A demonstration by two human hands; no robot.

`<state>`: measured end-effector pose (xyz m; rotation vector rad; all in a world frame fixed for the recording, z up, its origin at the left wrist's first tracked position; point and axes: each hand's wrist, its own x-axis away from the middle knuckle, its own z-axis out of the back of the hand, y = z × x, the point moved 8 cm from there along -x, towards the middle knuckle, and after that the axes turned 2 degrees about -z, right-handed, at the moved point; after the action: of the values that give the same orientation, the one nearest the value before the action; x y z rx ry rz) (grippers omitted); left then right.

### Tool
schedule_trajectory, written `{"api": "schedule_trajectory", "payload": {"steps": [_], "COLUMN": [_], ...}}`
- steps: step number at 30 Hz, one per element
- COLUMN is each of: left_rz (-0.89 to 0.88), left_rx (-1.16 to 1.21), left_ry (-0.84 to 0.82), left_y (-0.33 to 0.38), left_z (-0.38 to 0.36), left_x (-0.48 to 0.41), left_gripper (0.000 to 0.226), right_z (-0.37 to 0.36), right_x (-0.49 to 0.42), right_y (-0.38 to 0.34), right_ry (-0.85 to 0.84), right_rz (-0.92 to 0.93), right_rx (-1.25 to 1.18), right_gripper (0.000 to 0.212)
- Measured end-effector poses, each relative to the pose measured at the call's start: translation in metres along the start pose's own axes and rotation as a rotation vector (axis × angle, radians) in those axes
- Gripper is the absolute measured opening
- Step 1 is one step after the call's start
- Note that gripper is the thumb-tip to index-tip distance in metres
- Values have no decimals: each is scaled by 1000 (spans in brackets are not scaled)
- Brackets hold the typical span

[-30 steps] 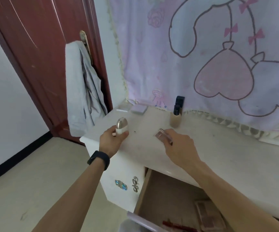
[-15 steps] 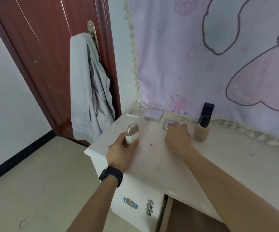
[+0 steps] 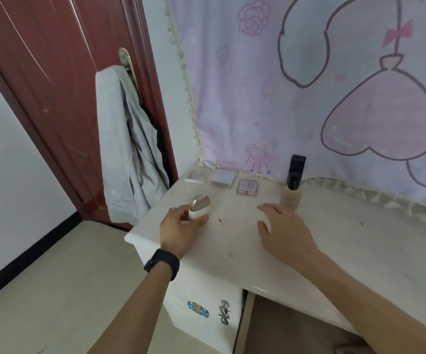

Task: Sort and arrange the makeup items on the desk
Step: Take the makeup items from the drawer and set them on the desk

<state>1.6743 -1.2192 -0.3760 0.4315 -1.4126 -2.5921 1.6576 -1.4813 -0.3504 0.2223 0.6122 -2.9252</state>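
My left hand [image 3: 181,229] is wrapped around a small white bottle with a rounded metallic cap [image 3: 199,206], thumb on one side and fingers curled round the other. The bottle stands upright near the left front corner of the white desk [image 3: 360,241]. A black band [image 3: 162,264] sits on that wrist. My right hand [image 3: 284,229] is palm down over the desk top, fingers spread and loose, gripping nothing; I cannot tell whether it touches the surface. Its fingertips lie just beside a beige bottle with a black top [image 3: 291,196], which stands upright toward the back. Along the back edge, left of that bottle, three flat cases lie in a row: a pale compact [image 3: 197,175] nearest the corner, a lilac compact [image 3: 223,178] just beside it, and a pink square palette [image 3: 247,187] a little apart. A small red smudge [image 3: 221,221] marks the desk between my hands. Behind the desk hangs a pink printed cloth [image 3: 296,98], and a grey garment [image 3: 125,154] hangs from the handle of the dark red door [image 3: 53,85].
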Motion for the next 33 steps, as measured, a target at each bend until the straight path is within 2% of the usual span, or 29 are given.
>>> {"api": "schedule_trajectory", "payload": {"steps": [2,4,7,10,14,21,27,31,33], "left_rz": [-62,-147,-239,-264,-262,-349,-336,-237,-211], "left_rx": [0,-2,-19,-40,-85,-228,-281,-232,-177], "left_ry": [-110,-213,-317,-386,-387,-438,-445,-467,-356], "left_y": [21,47,87,110,118,115,120,118,120], "left_z": [-16,-41,-84,-123,-150,-155,-165,-165,-152], "left_x": [6,16,29,35,30,16,11,21,33], "left_gripper": [32,33,40,43,42,47,53,86,87], "right_z": [18,29,36,38,39,40,40,39,40], "right_x": [41,72,102,125,127,126,122,124,124], "right_y": [32,73,131,163,167,169,170,172,171], "right_ry": [64,51,-43,-82,-45,-15,-4,3,4], "right_rz": [-17,-91,-227,-282,-272,-259,-247,-248,-246], "right_rx": [28,117,244,215,148,106,91,76,72], "right_gripper": [42,43,56,68,70,74,65,63,62]}}
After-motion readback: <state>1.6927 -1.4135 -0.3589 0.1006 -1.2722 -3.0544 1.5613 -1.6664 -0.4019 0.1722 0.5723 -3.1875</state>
